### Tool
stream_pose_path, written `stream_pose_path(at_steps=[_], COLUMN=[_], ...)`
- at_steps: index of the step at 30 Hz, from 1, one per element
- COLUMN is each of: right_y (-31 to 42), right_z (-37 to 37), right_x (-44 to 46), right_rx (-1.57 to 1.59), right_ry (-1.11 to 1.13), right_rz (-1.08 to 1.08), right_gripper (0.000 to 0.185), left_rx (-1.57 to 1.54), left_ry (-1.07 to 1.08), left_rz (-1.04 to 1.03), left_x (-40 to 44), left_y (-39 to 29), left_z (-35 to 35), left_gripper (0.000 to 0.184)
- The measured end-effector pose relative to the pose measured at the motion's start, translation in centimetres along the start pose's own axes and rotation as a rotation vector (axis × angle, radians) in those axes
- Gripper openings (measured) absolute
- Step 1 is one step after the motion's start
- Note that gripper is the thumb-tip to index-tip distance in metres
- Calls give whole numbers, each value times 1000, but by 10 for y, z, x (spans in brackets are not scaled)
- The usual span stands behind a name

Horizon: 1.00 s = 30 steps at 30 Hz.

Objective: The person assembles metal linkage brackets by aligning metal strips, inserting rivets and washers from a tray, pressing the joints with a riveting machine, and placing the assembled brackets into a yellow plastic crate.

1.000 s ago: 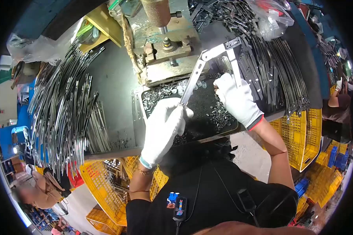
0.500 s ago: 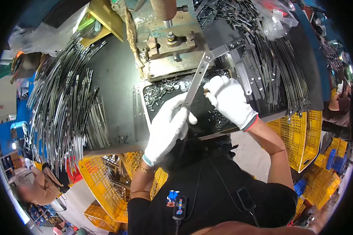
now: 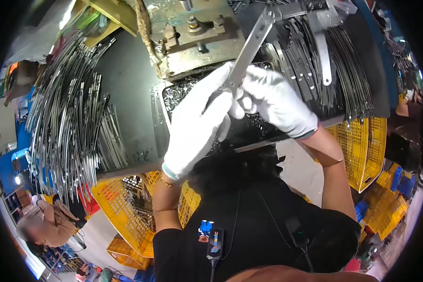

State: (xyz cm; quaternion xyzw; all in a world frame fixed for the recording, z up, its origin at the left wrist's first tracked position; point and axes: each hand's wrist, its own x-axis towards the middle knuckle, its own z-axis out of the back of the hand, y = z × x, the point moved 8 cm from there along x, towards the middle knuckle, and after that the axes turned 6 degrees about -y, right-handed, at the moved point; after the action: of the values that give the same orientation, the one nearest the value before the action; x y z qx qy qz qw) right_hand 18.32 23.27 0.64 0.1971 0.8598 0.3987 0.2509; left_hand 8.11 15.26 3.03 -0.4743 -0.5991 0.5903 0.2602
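Note:
My left hand (image 3: 197, 120), in a white glove, is closed round the lower end of a hinged metal linkage (image 3: 253, 47). This flat steel bar with holes slants up to a riveted joint, where further flat links turn right, one hanging down. My right hand (image 3: 282, 101), also gloved, has its fingers pinched together against the bar's lower end. Whatever small thing lies between those fingertips is hidden. Beneath both hands is a tray (image 3: 164, 105) of small metal rivets, partly covered by the gloves.
A press base (image 3: 197, 47) with bolts stands ahead. Long thin metal strips (image 3: 63, 122) are heaped at left, with more strips (image 3: 350, 75) at right. Yellow crates (image 3: 122, 211) sit below the bench edge. Another person (image 3: 49, 223) is at far left.
The linkage has moved up and right in view, with my left hand still on it. My right hand has come in from beside the bar to its lower end. The camera view has shifted slightly.

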Motion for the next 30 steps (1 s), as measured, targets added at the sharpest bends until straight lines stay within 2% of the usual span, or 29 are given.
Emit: stream_pose_path(at_steps=[1,2,6,10,14,18,22,27,30], right_y=[5,12,26,20,24,13,15,3,-4], right_z=[4,8,16,20,18,17,13,10,12], right_x=[-5,-9,-22,-29,-29,-14,-13,-9,-10], right_rx=[-64,-131,-299,-176,-362,-235,-350,-78,14], right_ry=[-67,-131,-235,-265,-290,-197,-208,-34,3], right_rz=[5,12,78,79,173,130,92,-62,-96], right_gripper=[23,24,25,24,23,23,23,21,22], left_rx=[51,-31,94,83,67,65,69,38,0], left_ry=[27,76,120,132,107,57,-2,99,73], left_rz=[-19,-47,-82,-49,-24,-45,-24,67,47], left_x=[1,3,2,-3,-6,-8,-8,-11,-12], left_y=[-9,-8,-11,-7,-7,-7,-2,-1,-5], left_z=[-2,-5,-18,-23,-20,-14,-7,-7,-9], left_gripper=[44,44,44,45,44,43,43,45,45])
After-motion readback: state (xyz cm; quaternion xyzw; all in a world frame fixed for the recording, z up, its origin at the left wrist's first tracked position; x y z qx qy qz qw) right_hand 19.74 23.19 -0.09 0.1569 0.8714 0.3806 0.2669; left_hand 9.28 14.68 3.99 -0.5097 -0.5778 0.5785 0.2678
